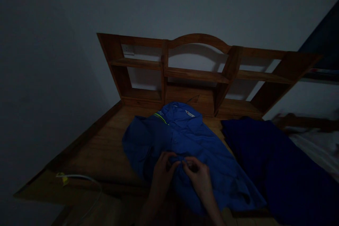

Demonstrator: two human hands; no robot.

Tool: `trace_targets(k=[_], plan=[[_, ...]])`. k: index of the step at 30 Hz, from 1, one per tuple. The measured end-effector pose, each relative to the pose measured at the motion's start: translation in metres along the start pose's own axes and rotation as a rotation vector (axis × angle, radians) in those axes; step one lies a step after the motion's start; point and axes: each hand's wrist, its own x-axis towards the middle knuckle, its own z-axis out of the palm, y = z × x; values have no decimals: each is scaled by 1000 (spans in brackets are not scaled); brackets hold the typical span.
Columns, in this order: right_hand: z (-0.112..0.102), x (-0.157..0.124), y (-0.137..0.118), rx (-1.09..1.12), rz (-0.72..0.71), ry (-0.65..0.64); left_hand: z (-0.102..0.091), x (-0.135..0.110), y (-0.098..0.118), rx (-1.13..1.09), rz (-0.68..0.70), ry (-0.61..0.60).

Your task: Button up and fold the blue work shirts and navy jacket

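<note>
A blue long-sleeved jacket [206, 144] lies spread on a wooden surface, its collar toward the back. It has a white label on the chest and a yellow-green stripe near one shoulder. At the jacket's front, my left hand [163, 169] pinches a fold of the cloth between thumb and fingers. Close beside it, my right hand [197, 174] is closed on the same gathered fold, the two sets of fingertips nearly touching. The dim light hides whether a button or other small fastener is between them.
Behind the jacket stands a wooden shelf unit [197, 74] with an arched top, against a pale wall [169, 3]. Dark blue folded cloth [246, 141] lies to the right. A white cable [87, 177] with a yellow tag curves at the lower left, by the edge of the wooden surface [106, 144].
</note>
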Motion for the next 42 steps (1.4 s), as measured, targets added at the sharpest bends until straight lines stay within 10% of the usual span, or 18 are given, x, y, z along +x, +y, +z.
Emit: trace_targets(k=[36, 42], plan=[[16, -20, 12, -392, -251, 156, 0, -10, -1, -1, 170, -23], [-2, -18, 1, -186, -158, -6, -3, -5, -6, -17, 139, -58]])
